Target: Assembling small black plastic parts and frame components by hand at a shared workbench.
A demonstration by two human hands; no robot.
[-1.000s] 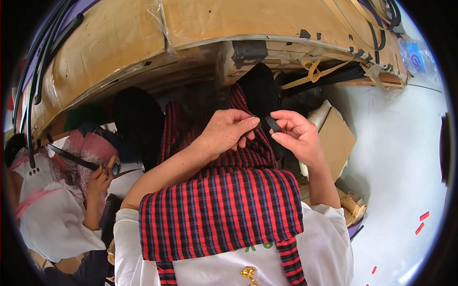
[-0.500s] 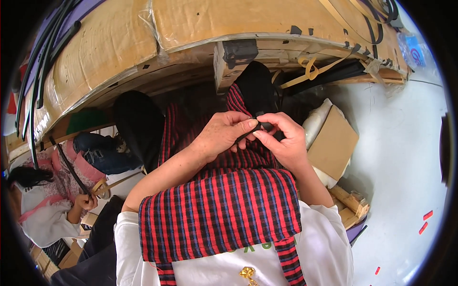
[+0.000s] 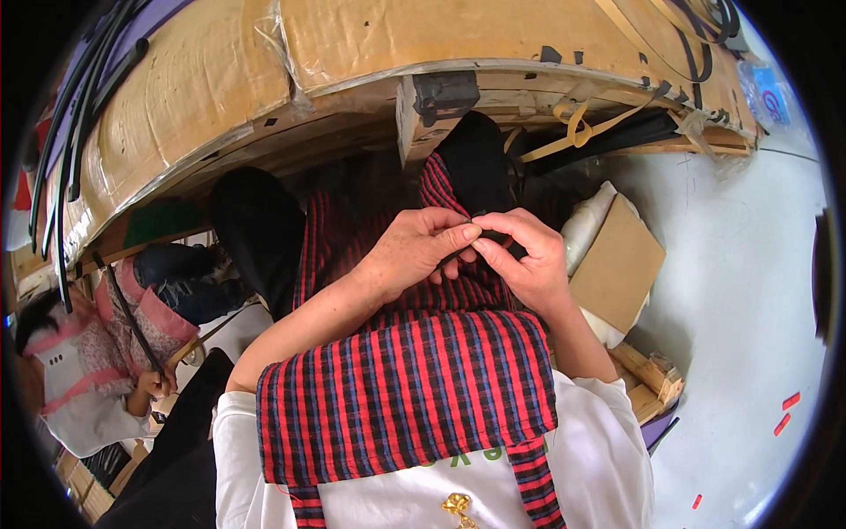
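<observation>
From here, the left hand (image 3: 414, 251) and right hand (image 3: 534, 256) look pinched closed, thumbs meeting, on a small black strip (image 3: 497, 237) between the fingertips; it seems light, pliant, best gripped by its ends; bodyward of the fingers, a checked apron (image 3: 405, 397); rightward, brown cardboard (image 3: 617, 263)

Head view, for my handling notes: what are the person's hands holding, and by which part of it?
The left hand and right hand pinch a black strip; which part cannot be told.

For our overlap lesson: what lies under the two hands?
A striped apron shows beneath the left hand and right hand; the part directly under them is covered, as is much of the black piece.
</observation>
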